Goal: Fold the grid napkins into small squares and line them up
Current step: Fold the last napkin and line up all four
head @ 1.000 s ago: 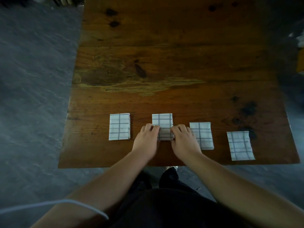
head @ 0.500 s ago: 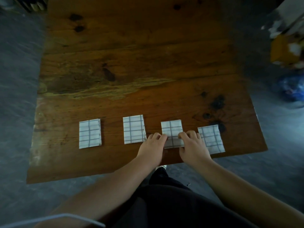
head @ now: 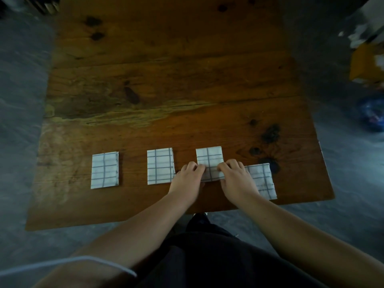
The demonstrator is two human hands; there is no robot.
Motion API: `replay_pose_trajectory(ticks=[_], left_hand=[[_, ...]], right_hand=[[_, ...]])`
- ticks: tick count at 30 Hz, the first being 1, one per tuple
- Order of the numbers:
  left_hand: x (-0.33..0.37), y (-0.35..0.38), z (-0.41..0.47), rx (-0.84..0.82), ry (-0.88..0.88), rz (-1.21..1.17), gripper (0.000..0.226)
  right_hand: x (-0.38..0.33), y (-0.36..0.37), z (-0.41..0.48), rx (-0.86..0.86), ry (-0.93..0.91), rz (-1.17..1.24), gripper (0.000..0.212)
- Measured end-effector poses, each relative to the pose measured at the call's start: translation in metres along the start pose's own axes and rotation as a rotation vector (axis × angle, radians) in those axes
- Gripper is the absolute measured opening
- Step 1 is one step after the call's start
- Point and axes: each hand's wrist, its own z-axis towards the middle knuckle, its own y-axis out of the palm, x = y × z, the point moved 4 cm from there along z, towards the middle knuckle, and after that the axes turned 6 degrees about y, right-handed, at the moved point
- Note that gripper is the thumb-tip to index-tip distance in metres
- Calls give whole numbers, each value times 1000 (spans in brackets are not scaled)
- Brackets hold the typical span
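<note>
Four folded white grid napkins lie in a row near the front edge of the wooden table. The leftmost napkin and the second napkin lie flat and untouched. My left hand and my right hand pinch the near corners of the third napkin with curled fingers. Its near edge bows up slightly between them. The fourth napkin lies lower and to the right, partly hidden under my right hand.
The table's front edge runs just below my wrists, and its right edge is close to the fourth napkin. Grey floor surrounds the table. A yellow object and a blue object sit off to the right.
Both hands went from the second napkin to the third. The third napkin has since slid away from me, level with the two on its left.
</note>
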Motion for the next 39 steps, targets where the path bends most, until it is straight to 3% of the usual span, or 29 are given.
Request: replay_pose_trajectory(ticks=[12,27,31,39], left_hand=[[-2,4,3,82,-15,-31,51],[-7,3,7,61,27,-54,63],[-8,-2,1,65,55,-79,52],[28,-5,-7,76,162,-78,40]], right_hand=[[0,3,5,41,-6,3,39],[-7,2,1,42,101,34,46],[-4,-6,-9,81,148,46,47],[27,-29,-37,124,183,54,31]])
